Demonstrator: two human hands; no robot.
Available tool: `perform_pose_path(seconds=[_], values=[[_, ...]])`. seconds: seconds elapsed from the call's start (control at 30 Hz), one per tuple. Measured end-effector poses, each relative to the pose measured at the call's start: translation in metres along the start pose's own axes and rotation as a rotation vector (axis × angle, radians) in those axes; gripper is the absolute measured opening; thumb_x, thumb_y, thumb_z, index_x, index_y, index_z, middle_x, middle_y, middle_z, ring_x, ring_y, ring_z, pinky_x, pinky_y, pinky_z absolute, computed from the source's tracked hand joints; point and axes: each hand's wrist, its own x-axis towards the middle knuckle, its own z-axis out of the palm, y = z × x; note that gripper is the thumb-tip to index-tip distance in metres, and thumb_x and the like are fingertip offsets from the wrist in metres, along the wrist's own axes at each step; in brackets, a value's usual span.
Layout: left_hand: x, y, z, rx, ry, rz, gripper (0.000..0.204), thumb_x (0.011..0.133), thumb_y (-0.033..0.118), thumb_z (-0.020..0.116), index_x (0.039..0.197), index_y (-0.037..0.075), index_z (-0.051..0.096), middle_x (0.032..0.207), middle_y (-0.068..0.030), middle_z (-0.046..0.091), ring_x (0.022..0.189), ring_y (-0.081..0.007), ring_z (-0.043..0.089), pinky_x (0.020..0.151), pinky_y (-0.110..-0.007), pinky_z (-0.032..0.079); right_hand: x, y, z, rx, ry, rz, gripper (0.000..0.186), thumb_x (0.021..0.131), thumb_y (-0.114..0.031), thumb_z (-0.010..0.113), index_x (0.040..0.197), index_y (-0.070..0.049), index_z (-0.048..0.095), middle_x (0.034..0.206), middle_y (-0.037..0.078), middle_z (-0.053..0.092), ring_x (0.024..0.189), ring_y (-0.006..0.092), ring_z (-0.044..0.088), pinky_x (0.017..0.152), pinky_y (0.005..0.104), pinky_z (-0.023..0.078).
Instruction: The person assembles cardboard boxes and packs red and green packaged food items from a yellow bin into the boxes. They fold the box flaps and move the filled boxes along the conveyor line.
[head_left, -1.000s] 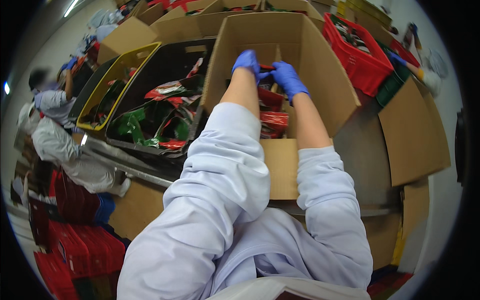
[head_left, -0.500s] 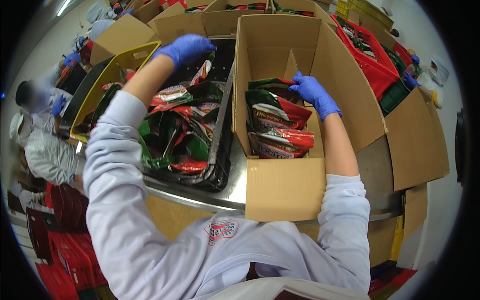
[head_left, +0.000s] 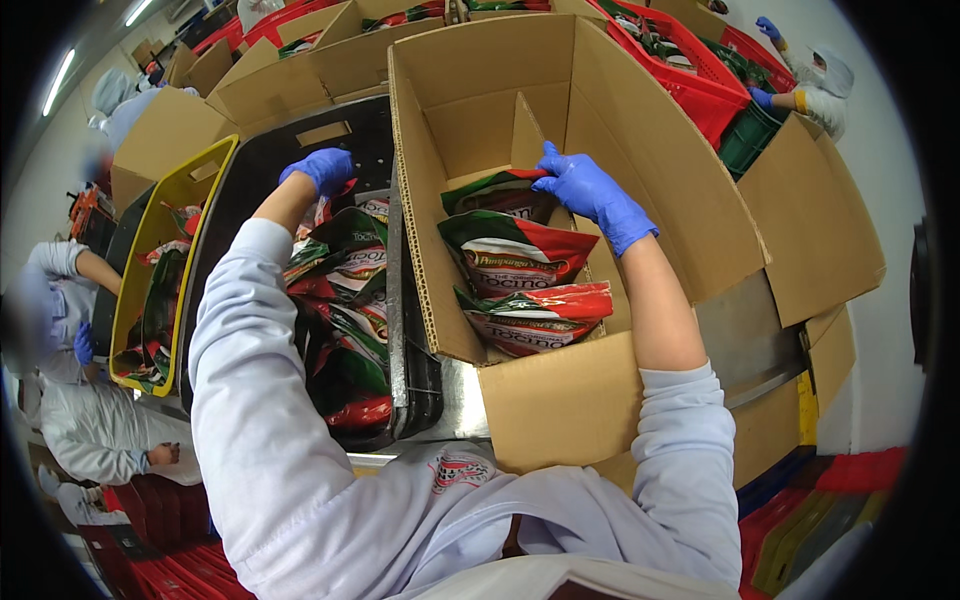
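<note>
An open carton (head_left: 680, 190) stands on the steel tabletop (head_left: 460, 408), its near flap (head_left: 565, 405) folded out toward the person. Left of it is a black crate (head_left: 398, 310) of red-and-green pouches (head_left: 350, 268); the crate's rim and the carton's left wall stand between the two hands. Farther left is a yellow crate (head_left: 229, 160) with more pouches, and co-workers (head_left: 75, 300) stand beyond it. Past the carton's right side are a red crate (head_left: 722, 118) and a green crate (head_left: 745, 148). Inside the carton, a cardboard divider (head_left: 527, 135) rises behind three pouches leaning in a row: a front pouch (head_left: 540, 322), a middle pouch (head_left: 522, 258) and a rear pouch (head_left: 500, 197).

The right hand (head_left: 597, 197), fingers partly extended, is at the rear pouch's upper right corner — whether it pinches it, I cannot tell. The left hand (head_left: 320, 170) is curled over the black crate's far end, a bit of red pouch showing beside it; its fingertips are hidden, so its grip cannot be told.

Half a second ago the left hand was higher over the crate; now it is down by the pouches. The carton's three pouches remain.
</note>
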Motion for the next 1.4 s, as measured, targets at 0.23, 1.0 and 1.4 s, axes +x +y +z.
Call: perform_pose_path(seconds=[0.23, 1.0, 1.4], values=[[-0.036, -0.020, 0.010, -0.073, 0.009, 0.108, 0.016, 0.068, 0.012, 0.061, 0.081, 0.005, 0.066, 0.085, -0.0177, 0.063, 0.079, -0.0327, 0.061, 0.068, -0.036, 0.051, 0.001, -0.004, -0.004, -0.066, -0.011, -0.024, 0.021, 0.080, -0.017, 0.059, 0.094, -0.002, 0.059, 0.116, 0.028, 0.046, 0.111, 0.0330, 0.047, 0.086, 0.0363, 0.041], [-0.143, -0.022, -0.312, -0.657, 0.949, -0.273, 0.015, 0.068, 0.010, 0.068, 0.080, 0.001, 0.062, 0.067, -0.0021, 0.059, 0.056, -0.0117, 0.054, 0.049, -0.027, 0.045, 0.011, 0.003, -0.001, -0.211, 0.014, -0.078, 0.030, 0.077, -0.031, 0.063, 0.093, -0.006, 0.064, 0.095, 0.016, 0.061, 0.091, 0.0313, 0.058, 0.080, 0.0380, 0.046], [0.005, 0.111, -0.204, -0.378, 0.241, -0.350, 0.042, 0.065, 0.031, 0.069, 0.098, 0.005, 0.064, 0.097, -0.0149, 0.063, 0.091, -0.0259, 0.062, 0.075, -0.035, 0.049, 0.009, 0.006, 0.002, -0.248, 0.079, -0.192, 0.027, 0.076, -0.030, 0.062, 0.090, -0.008, 0.066, 0.095, 0.016, 0.062, 0.091, 0.0316, 0.058, 0.082, 0.0394, 0.046]])
